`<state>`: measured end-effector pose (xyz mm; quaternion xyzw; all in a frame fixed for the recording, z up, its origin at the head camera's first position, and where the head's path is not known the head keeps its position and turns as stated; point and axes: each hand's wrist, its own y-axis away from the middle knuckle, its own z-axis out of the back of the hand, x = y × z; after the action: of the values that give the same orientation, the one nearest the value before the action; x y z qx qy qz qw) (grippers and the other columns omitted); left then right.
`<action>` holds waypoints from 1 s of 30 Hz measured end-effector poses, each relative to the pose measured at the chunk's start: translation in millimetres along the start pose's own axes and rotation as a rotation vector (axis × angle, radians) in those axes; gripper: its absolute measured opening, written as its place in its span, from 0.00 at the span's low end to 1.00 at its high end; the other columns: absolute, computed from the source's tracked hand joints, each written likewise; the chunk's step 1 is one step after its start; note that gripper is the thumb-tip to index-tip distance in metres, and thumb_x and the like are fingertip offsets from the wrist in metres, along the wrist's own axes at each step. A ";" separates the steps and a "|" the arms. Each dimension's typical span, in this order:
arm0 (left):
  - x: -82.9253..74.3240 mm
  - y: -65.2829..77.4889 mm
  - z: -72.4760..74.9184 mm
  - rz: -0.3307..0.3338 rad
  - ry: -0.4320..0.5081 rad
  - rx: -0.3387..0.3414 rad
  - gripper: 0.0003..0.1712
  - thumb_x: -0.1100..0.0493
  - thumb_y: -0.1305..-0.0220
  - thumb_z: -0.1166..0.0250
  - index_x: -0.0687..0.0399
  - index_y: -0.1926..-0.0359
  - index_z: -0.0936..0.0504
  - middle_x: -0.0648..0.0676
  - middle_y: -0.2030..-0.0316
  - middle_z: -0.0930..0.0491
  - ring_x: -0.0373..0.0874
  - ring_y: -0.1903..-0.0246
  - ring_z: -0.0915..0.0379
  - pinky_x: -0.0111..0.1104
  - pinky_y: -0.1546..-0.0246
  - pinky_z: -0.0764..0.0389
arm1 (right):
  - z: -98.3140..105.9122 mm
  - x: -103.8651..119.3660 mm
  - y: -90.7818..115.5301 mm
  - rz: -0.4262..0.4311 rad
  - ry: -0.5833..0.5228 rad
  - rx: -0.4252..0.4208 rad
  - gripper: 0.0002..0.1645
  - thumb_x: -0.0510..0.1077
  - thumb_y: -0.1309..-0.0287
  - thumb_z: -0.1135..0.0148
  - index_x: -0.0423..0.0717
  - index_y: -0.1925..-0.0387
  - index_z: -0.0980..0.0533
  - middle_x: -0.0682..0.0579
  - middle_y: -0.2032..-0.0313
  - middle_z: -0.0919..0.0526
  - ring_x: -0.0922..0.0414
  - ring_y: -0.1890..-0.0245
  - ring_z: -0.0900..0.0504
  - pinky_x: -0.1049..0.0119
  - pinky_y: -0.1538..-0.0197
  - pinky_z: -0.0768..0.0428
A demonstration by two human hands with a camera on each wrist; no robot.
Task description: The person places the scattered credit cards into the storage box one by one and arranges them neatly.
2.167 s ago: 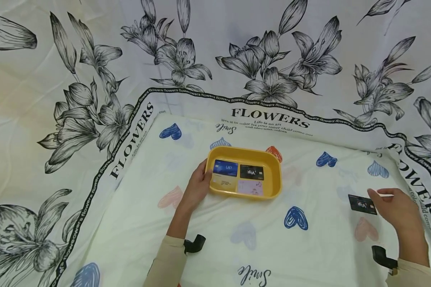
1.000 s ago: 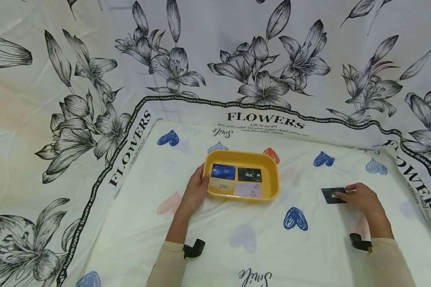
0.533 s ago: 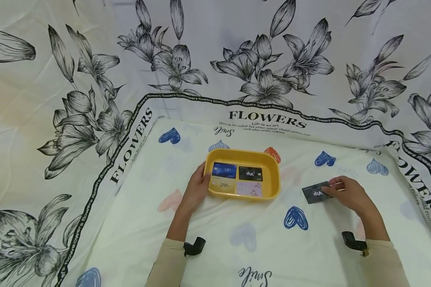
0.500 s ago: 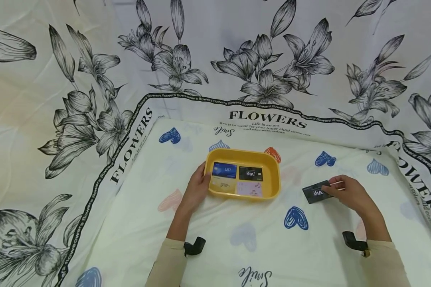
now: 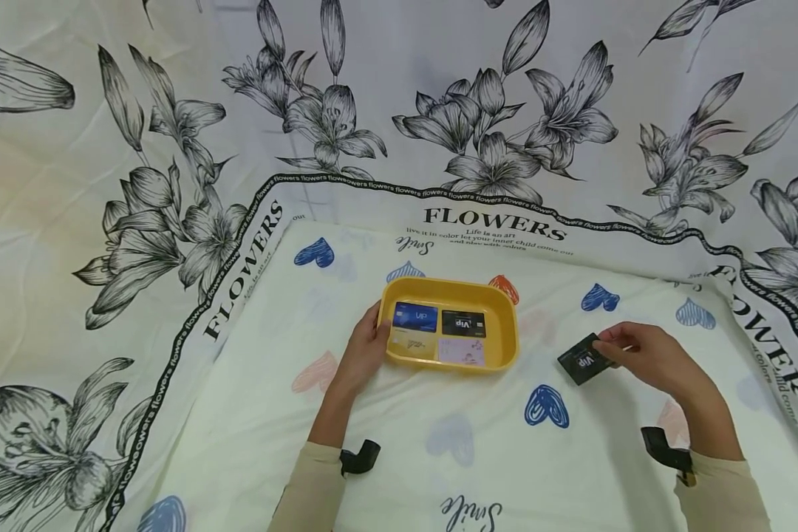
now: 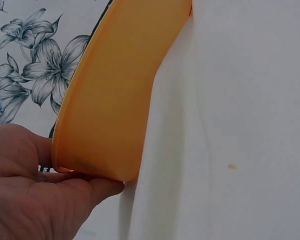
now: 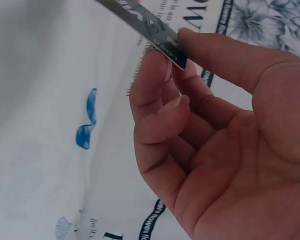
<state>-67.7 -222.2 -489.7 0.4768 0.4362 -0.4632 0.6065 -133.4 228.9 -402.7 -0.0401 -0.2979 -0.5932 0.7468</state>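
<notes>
A shallow yellow tray [image 5: 503,325] sits on the cloth near the middle of the head view. My left hand [image 5: 367,343] grips its left end, and the left wrist view shows the thumb at the rim and other fingers under the tray's outer side [image 6: 105,110]. Inside lie a blue VIP card [image 5: 415,317], a black VIP card [image 5: 464,323], a gold card [image 5: 414,343] and a pink card [image 5: 461,351], in two rows. To the tray's right, my right hand [image 5: 655,360] pinches another black VIP card [image 5: 581,359] by one end, slanted above the cloth [image 7: 140,22].
A white cloth [image 5: 399,473] printed with hearts covers the surface. Its border has a black band and "FLOWERS" lettering [image 5: 495,222]. Behind rises a sheet with lily drawings [image 5: 492,133]. A black wrist mount [image 5: 360,457] is worn on each forearm.
My right hand has carried the black VIP card leftward from the far right, closer to the tray. Over the last half second the card has turned to a steeper slant. The left hand stays on the tray.
</notes>
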 end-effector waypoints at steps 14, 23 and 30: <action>2.6 -1.3 -0.6 -0.003 0.006 0.002 0.32 0.58 0.15 0.51 0.52 0.16 0.43 0.54 0.21 0.36 0.49 0.19 0.47 0.47 0.19 0.44 | 5.9 35.8 -1.2 0.120 -0.177 -0.120 0.25 0.49 0.26 0.33 0.40 0.35 0.24 0.39 0.49 0.16 0.59 0.61 0.13 0.68 0.63 0.16; 3.7 -1.0 -0.1 0.012 0.001 0.005 0.31 0.58 0.15 0.51 0.51 0.17 0.42 0.52 0.22 0.35 0.47 0.20 0.46 0.46 0.20 0.43 | -14.8 79.1 -29.2 0.112 -0.326 -0.181 0.26 0.53 0.27 0.33 0.48 0.33 0.23 0.42 0.53 0.14 0.54 0.65 0.14 0.68 0.61 0.16; 2.3 -0.3 1.1 0.004 -0.001 0.007 0.31 0.58 0.15 0.51 0.52 0.17 0.42 0.53 0.22 0.35 0.48 0.20 0.45 0.47 0.20 0.43 | -41.8 114.6 -64.7 0.036 -0.349 -0.056 0.25 0.47 0.28 0.32 0.42 0.36 0.23 0.39 0.53 0.13 0.44 0.57 0.13 0.60 0.52 0.12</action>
<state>-67.5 -223.7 -491.8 0.4795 0.4335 -0.4636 0.6060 -162.1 93.9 -399.4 -0.1686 -0.4057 -0.5718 0.6928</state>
